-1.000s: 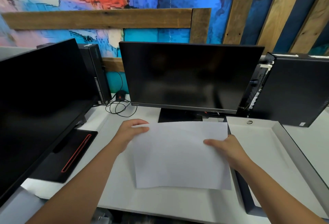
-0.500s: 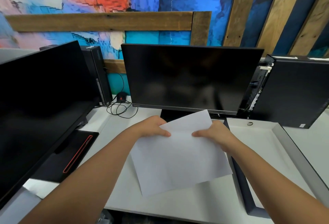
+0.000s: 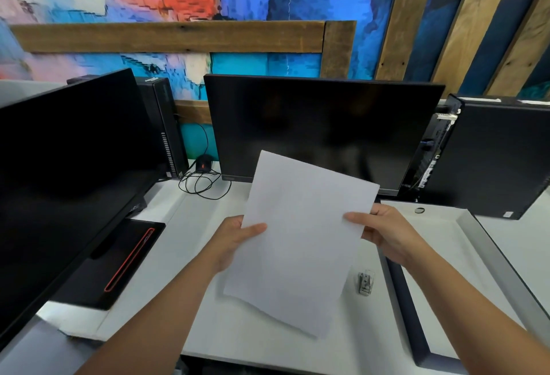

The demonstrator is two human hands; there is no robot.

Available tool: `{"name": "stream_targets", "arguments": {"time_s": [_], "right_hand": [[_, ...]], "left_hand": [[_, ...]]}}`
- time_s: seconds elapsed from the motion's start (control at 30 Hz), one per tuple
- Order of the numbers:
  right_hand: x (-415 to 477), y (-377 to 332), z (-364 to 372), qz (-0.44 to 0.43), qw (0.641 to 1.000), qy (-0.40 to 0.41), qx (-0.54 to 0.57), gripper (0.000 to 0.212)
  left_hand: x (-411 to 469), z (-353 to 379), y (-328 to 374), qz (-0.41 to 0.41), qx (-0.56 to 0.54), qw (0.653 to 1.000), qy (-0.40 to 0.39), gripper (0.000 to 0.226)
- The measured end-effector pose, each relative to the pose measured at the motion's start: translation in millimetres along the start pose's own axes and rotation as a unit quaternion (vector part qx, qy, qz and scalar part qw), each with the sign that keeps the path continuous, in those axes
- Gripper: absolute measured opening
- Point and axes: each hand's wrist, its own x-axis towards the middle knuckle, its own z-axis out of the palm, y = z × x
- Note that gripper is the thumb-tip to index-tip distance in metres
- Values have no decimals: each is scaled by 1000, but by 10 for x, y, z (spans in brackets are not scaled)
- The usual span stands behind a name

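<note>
A white sheet of paper is held up off the table, just in front of the middle monitor, its top corner overlapping the lower part of the dark screen and the whole sheet turned askew. The left hand pinches the sheet's left edge, thumb on the face and fingers clamped behind it. The right hand pinches the right edge the same way. Nearer than the monitor and toward its right end, a small clear clip lies on the table, beside a shallow open box. A mouse with looped cable sits at the monitor's left.
</note>
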Motion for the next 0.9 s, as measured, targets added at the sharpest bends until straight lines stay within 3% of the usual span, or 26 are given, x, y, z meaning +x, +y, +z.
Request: {"name": "stream_targets", "arguments": {"time_s": [0.57, 0.9], "right_hand": [[-94, 92, 342, -48, 997, 54, 17, 21], [-173, -14, 425, -93, 989, 98, 55, 19]], "left_hand": [[10, 170, 103, 23, -22, 999, 20, 62], [1, 191, 123, 46, -3, 999, 15, 63]]}}
